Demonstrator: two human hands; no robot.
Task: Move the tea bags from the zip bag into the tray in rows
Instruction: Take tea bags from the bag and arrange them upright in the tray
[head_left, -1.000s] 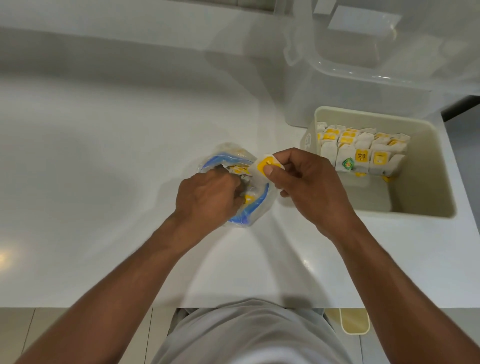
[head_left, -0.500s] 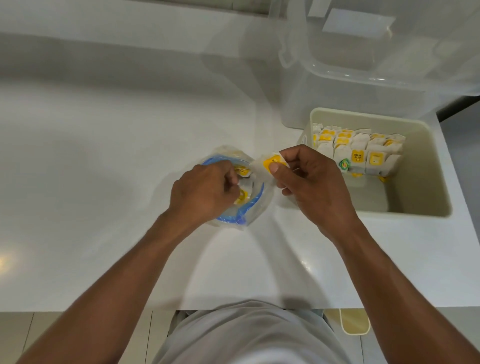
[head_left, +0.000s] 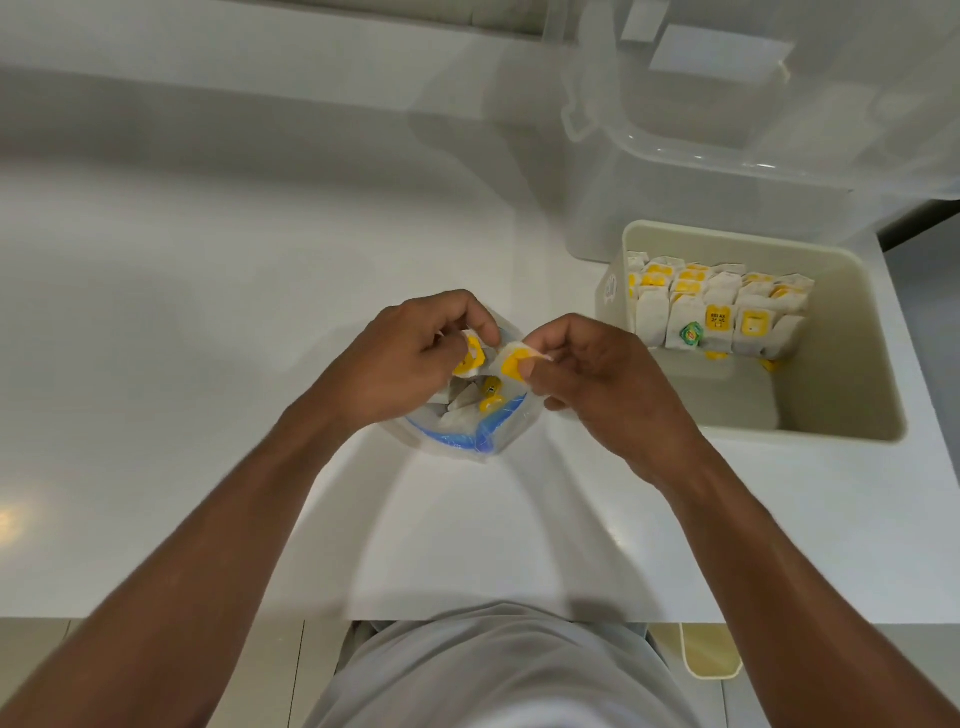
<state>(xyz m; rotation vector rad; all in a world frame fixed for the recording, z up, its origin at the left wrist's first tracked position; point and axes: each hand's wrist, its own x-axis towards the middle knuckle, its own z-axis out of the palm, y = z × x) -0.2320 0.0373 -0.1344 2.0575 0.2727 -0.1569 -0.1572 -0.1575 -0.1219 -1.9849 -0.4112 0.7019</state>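
Now a second tea bag (head_left: 471, 357) is pinched between the thumb and fingertips of the left hand (head_left: 410, 358), clear of the mouth of the zip bag (head_left: 483, 436). One second earlier the fingers of that hand were buried in the bag mouth and no sachet was visible in them; the sachet has since been drawn up and out. A first tea bag (head_left: 511, 364) is gripped by the curled fingers and thumb of the right hand (head_left: 597, 384), as in both earlier views. The two sachets are held just beside each other, between the hands and above the bag opening.

It is judged from this that one pick is completed and a pair is ready for transfer; the carry to the tray is not yet begun.

The tray (head_left: 852, 332) is located to the right of and beyond the right hand, on the tabletop (head_left: 208, 312). Stored tea bags (head_left: 717, 312) are stood upright in rows against its far wall; the near part of its floor is unfilled.

Each sachet is seen as a white paper envelope with a yellow tag. Remaining sachets (head_left: 467, 405) are left in the zip bag, directly beneath the hands; the bag is clear with a blue closure strip. A clear storage box (head_left: 675, 171) is positioned beyond the tray.
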